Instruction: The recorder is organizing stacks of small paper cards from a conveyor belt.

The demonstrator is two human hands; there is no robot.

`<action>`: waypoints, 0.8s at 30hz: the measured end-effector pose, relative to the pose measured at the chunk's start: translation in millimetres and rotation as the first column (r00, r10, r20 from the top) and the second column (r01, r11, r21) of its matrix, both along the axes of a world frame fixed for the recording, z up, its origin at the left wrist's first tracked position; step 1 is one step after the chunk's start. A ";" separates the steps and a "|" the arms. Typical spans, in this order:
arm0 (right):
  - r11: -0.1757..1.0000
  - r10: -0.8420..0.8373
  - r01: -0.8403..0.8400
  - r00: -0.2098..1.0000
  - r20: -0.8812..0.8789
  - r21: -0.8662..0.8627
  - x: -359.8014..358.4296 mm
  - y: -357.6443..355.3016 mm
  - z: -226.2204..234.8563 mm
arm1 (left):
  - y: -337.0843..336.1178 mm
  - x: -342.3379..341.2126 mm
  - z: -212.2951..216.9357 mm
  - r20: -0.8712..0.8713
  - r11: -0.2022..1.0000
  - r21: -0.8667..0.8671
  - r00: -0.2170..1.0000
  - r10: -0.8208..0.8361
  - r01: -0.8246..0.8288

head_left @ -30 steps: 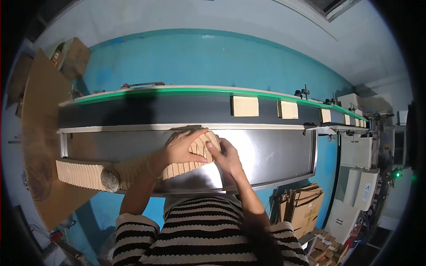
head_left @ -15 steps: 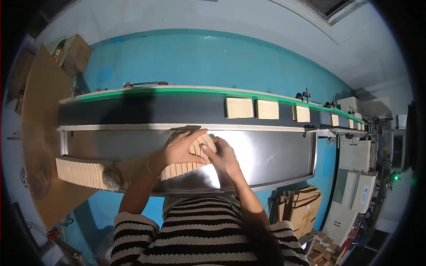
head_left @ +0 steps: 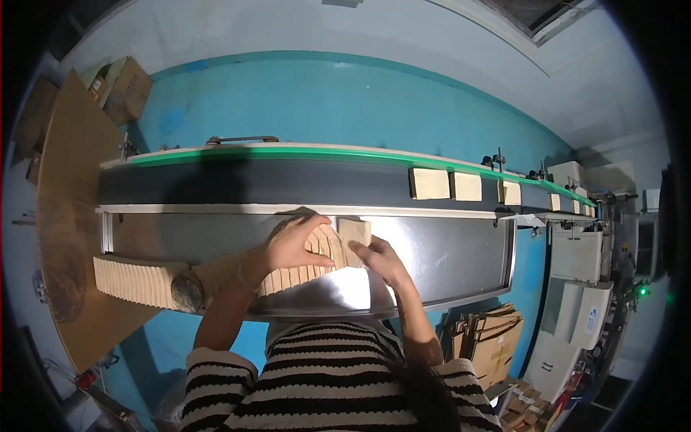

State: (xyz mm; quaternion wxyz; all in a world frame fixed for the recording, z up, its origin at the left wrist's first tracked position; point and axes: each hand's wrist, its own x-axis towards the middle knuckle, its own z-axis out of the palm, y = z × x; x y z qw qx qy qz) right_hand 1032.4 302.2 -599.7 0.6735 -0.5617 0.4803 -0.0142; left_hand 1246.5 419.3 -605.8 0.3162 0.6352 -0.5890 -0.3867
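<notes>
My left hand [head_left: 294, 247] spans the end of a long row of thin cream paper packets [head_left: 295, 281] standing on edge, thumb on the near side and fingers on the far side. Just right of the row, my right hand [head_left: 387, 263] pinches a single flat cream packet [head_left: 354, 232] between thumb and fingers, its broad face showing. The row runs left under my left forearm. Farther left stand more packets [head_left: 137, 282], with a dark round weight-like object [head_left: 187, 291] against them. All this is over a shiny steel tray [head_left: 446, 252].
Beyond the tray runs a dark conveyor belt [head_left: 324, 180] with a green guide rail [head_left: 360, 156]. Several cream packets [head_left: 430, 184] lie spaced along its right part. A large cardboard sheet [head_left: 68, 216] stands at left. Flattened cartons [head_left: 489, 342] lean below right.
My right hand has drawn one packet off the row's end, moving slightly right. The packets on the belt have shifted right. My left hand stays on the row.
</notes>
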 end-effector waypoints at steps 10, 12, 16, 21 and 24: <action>0.934 0.071 -0.059 0.997 0.021 -0.353 28.6 26.1 -18.6 | 0.6 2.5 3.7 0.032 0.997 0.071 0.999 0.035 -0.037; 0.969 0.008 -0.009 1.000 -0.005 -0.247 24.7 29.2 -24.7 | 8.4 4.0 0.9 0.041 1.000 -0.004 0.999 0.014 -0.014; 0.991 -0.016 0.025 0.997 0.073 -0.131 10.7 21.9 -32.0 | 13.6 9.9 -7.5 0.083 1.000 -0.022 0.996 -0.013 0.015; 0.876 -0.476 0.434 0.847 0.236 0.212 42.4 -29.8 -48.9 | 12.7 10.2 -8.6 0.050 1.000 0.017 0.999 0.013 -0.014; 0.972 -0.178 0.208 0.956 0.232 -0.113 47.9 12.2 -41.4 | 14.6 14.0 -10.9 0.030 1.000 0.029 1.000 0.001 -0.002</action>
